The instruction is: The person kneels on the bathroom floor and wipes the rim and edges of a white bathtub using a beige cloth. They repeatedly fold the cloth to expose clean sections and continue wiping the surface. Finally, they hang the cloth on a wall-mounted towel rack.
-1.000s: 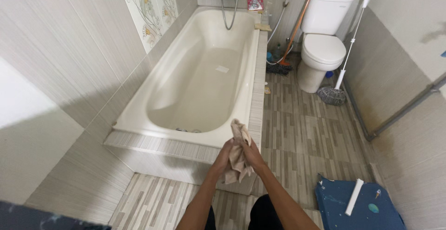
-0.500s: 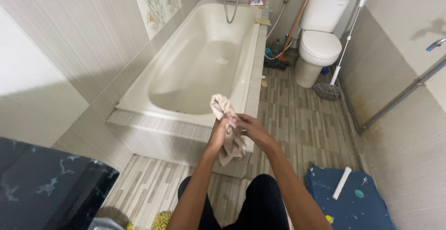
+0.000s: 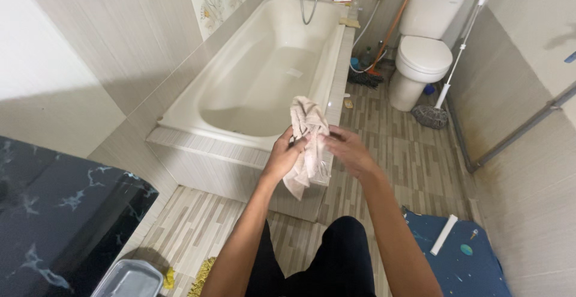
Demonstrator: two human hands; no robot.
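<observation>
Cloth [image 3: 306, 144], pale and crumpled, is hanging in front of the bathtub [image 3: 252, 87] while I am gripping it in my closed left hand [image 3: 282, 156], my open right hand [image 3: 348, 150] brushing its edge, probably about to need a second grip.

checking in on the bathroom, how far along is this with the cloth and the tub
Looks done: little to show; the bathtub holds no water or suds and nothing is being wiped.
In hand: the left hand grips a beige cloth in front of the tub's near rim, and the right hand is blurred beside it, fingers spread.
Left: seemingly any wiping; the mop leans by the toilet.
</observation>
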